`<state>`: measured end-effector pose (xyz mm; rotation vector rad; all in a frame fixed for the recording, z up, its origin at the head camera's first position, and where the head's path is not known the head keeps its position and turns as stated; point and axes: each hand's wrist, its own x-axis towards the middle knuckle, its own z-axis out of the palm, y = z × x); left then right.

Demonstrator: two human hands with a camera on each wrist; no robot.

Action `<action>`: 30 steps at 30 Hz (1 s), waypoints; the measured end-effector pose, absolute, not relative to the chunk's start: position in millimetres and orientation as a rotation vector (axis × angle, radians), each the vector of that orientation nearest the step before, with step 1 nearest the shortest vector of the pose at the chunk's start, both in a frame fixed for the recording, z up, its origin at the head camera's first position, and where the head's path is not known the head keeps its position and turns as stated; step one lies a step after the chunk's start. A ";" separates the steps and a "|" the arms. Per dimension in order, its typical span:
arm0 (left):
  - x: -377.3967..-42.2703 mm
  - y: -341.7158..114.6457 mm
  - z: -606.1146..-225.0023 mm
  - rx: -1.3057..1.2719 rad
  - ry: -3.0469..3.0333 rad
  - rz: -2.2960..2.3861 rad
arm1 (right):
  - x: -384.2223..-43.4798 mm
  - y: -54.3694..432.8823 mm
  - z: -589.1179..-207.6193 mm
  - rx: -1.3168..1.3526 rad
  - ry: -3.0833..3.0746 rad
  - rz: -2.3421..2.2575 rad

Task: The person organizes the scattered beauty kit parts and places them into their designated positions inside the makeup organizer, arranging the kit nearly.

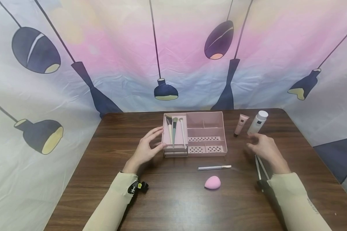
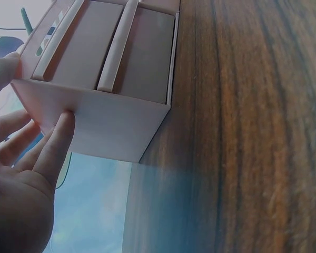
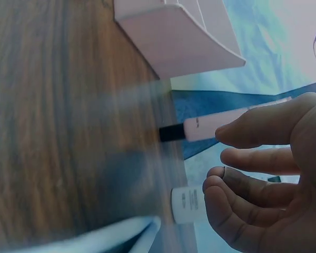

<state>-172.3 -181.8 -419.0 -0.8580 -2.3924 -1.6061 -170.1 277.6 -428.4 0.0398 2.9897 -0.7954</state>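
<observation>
A pink desktop organizer (image 1: 206, 131) stands at the back middle of the table. My left hand (image 1: 146, 149) is at its left side, and a fingertip touches the side wall (image 2: 105, 126) in the left wrist view. The thumb lies at the organizer's front corner. Makeup brushes (image 1: 174, 131) lie on its left top, above two drawers (image 2: 84, 47). My right hand (image 1: 266, 147), its fingers loosely bent, holds nothing. It hovers close to a white bottle (image 1: 256, 123) with a white cap. A pink tube (image 1: 241, 123) with a dark cap stands left of the bottle.
In front of the organizer lie a slim silver stick (image 1: 214, 167) and a pink makeup sponge (image 1: 212, 182). A pale V-shaped tool (image 1: 258, 168) lies partly under my right wrist. Behind the dark wooden table (image 1: 127, 125) hangs a printed cloth (image 1: 133, 86).
</observation>
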 end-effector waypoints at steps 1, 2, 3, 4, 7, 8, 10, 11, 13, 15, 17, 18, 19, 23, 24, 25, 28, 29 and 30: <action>-172.3 -181.8 -419.1 -0.858 -2.395 -1.606 | -169.4 279.2 -429.2 0.048 2.983 -0.788; -172.2 -181.8 -419.2 -0.859 -2.398 -1.605 | -168.6 280.8 -430.1 0.054 2.976 -0.779; -172.2 -181.8 -419.3 -0.860 -2.398 -1.606 | -167.9 282.8 -431.0 0.058 2.971 -0.769; -172.2 -181.9 -419.3 -0.862 -2.398 -1.605 | -166.9 284.4 -431.9 0.064 2.968 -0.760; -172.7 -182.0 -419.3 -0.864 -2.396 -1.603 | -164.7 289.2 -434.9 0.076 2.966 -0.740; -173.0 -182.1 -419.3 -0.863 -2.394 -1.601 | -164.1 290.7 -435.6 0.079 2.962 -0.737; -173.6 -182.2 -419.3 -0.861 -2.394 -1.603 | -162.9 293.3 -436.8 0.077 2.963 -0.727; -173.6 -182.4 -419.3 -0.860 -2.394 -1.607 | -162.4 294.4 -437.2 0.075 2.963 -0.723; -173.4 -182.7 -419.3 -0.862 -2.394 -1.612 | -161.8 296.8 -438.1 0.071 2.958 -0.718; -173.5 -182.8 -419.2 -0.867 -2.391 -1.612 | -161.0 298.5 -438.7 0.069 2.960 -0.715; -173.6 -182.8 -419.1 -0.875 -2.385 -1.609 | -160.4 300.2 -439.6 0.074 2.965 -0.712; -173.8 -182.9 -419.1 -0.878 -2.381 -1.608 | -160.3 301.3 -440.1 0.073 2.969 -0.710; -174.1 -182.9 -419.0 -0.880 -2.379 -1.607 | -160.0 302.2 -440.7 0.073 2.972 -0.707; -174.8 -183.1 -419.2 -0.876 -2.379 -1.623 | -157.7 306.1 -442.3 0.062 2.977 -0.697; -174.9 -183.2 -419.6 -0.873 -2.381 -1.627 | -156.9 307.1 -442.6 0.056 2.976 -0.697; -174.8 -183.1 -419.9 -0.868 -2.383 -1.631 | -155.8 307.8 -442.7 0.048 2.975 -0.698; -174.3 -182.9 -420.2 -0.858 -2.389 -1.634 | -153.3 310.4 -444.3 0.020 2.969 -0.696; -174.2 -182.8 -420.3 -0.857 -2.389 -1.636 | -152.8 311.1 -445.0 0.015 2.957 -0.695; -174.1 -182.7 -420.3 -0.856 -2.390 -1.634 | -152.3 312.0 -445.8 0.009 2.945 -0.693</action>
